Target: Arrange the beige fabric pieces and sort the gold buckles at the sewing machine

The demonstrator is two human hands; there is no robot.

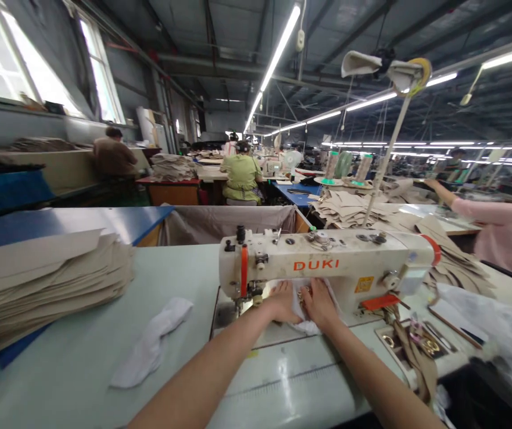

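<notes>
Under the arm of a white sewing machine (327,262), both of my hands rest on a piece of white fabric (301,307). My left hand (281,302) lies flat near the needle area, fingers stretched forward. Beside it, my right hand (321,305) presses on the fabric's right part with its fingers extended. Small gold metal rings (302,293) show between the hands, close to the right thumb and forefinger. Part of the fabric is hidden beneath my palms. A loose strip of white cloth (155,339) lies on the table to the left.
Stacked beige fabric pieces (46,274) stand at the left. A tray (417,351) of gold rings, tools and beige straps is at the right, near clear plastic (492,322). A thread stand (385,161) rises behind the machine. A person in pink (501,220) works at the right.
</notes>
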